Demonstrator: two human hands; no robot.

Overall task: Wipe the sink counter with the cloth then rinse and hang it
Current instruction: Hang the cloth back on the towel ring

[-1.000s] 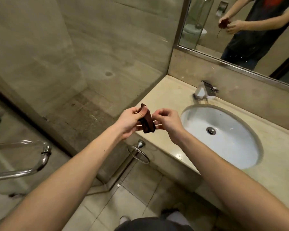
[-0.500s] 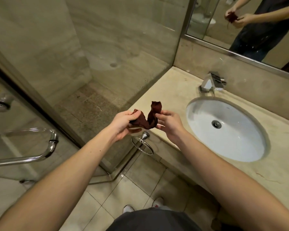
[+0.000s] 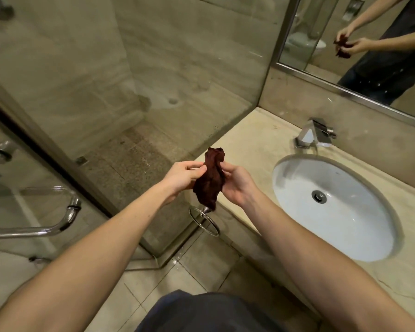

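Observation:
A dark red cloth (image 3: pixel 210 180) hangs bunched between both hands, held over the left end of the beige stone counter (image 3: pixel 252 140). My left hand (image 3: pixel 182 177) pinches its left side with thumb and fingers. On the cloth's right side, my right hand (image 3: pixel 237 183) grips it with curled fingers. The cloth's lower tip dangles just above a chrome towel ring (image 3: pixel 205 221) fixed to the counter's front face. The white oval sink (image 3: pixel 333 207) lies to the right of my hands.
A chrome faucet (image 3: pixel 315 134) stands behind the sink. A mirror (image 3: pixel 359 44) above reflects a person holding the cloth. A glass shower wall (image 3: pixel 153 92) stands left of the counter, with a chrome door handle (image 3: pixel 58 216) at far left. Tiled floor lies below.
The cloth was a twisted strip stretched between my hands; now it is opened out more and hangs longer, its tip near the towel ring. The camera view has shifted slightly.

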